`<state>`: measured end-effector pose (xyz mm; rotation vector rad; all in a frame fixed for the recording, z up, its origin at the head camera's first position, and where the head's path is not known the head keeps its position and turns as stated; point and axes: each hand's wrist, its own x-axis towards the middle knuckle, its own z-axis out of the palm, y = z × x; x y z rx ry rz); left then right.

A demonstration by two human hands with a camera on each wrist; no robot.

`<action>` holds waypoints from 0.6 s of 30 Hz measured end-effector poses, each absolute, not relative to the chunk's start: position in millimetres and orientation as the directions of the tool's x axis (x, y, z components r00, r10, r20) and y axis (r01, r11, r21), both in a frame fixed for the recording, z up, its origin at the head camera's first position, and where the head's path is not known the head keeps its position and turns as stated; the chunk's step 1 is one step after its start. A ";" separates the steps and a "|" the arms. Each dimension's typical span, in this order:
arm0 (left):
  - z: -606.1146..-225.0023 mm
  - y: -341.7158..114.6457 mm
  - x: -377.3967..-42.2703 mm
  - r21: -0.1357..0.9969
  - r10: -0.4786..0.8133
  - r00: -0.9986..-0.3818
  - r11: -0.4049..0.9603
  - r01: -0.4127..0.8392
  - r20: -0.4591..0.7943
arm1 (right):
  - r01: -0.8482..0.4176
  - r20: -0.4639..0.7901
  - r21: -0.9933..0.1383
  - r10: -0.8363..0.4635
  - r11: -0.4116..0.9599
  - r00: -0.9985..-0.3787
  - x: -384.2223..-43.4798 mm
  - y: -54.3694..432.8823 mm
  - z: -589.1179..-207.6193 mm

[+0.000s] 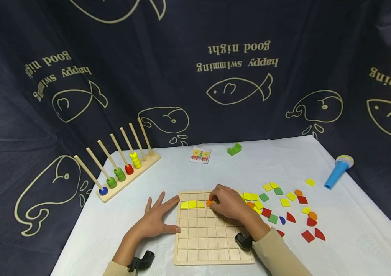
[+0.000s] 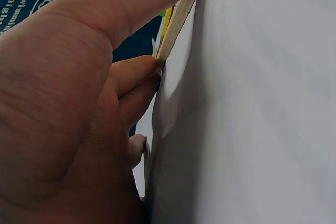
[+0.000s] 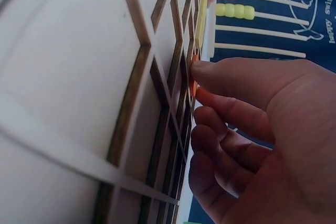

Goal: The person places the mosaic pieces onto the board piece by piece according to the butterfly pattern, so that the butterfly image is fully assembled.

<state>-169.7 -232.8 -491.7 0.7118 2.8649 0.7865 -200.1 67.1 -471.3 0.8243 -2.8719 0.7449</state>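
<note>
A wooden grid board (image 1: 202, 243) lies flat on the white table. In its second row from the far edge sit yellow pieces (image 1: 192, 204), a square between two rounded ones. To their right, my right hand (image 1: 228, 203) pinches an orange round piece (image 1: 209, 203) between thumb and index finger, at a cell of that row. The right wrist view shows the orange piece (image 3: 193, 75) under the thumb tip. My left hand (image 1: 157, 219) is spread at the board's left edge, thumb and index fingertips touching it; the left wrist view shows this edge (image 2: 181, 19) against the fingers.
Loose coloured pieces (image 1: 266, 212) are scattered right of the board. A wooden peg abacus (image 1: 130, 178) with beads stands at the back left. A pattern card (image 1: 200, 155) and a green block (image 1: 234, 149) lie at the back, a blue toy microphone (image 1: 337, 173) at the right.
</note>
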 end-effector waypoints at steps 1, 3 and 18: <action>-491.5 -232.9 -169.7 0.501 0.458 -0.888 0.760 0.414 0.039 | -0.514 0.191 -0.433 -0.482 0.740 -0.855 -200.1 67.4 -471.2; -491.4 -232.9 -169.5 0.499 0.459 -0.887 0.760 0.417 0.042 | -0.516 0.197 -0.434 -0.481 0.739 -0.854 -199.4 67.9 -470.5; -491.2 -232.5 -169.6 0.503 0.458 -0.888 0.758 0.416 0.043 | -0.440 0.184 -0.489 -0.404 0.753 -0.896 -193.1 92.3 -466.8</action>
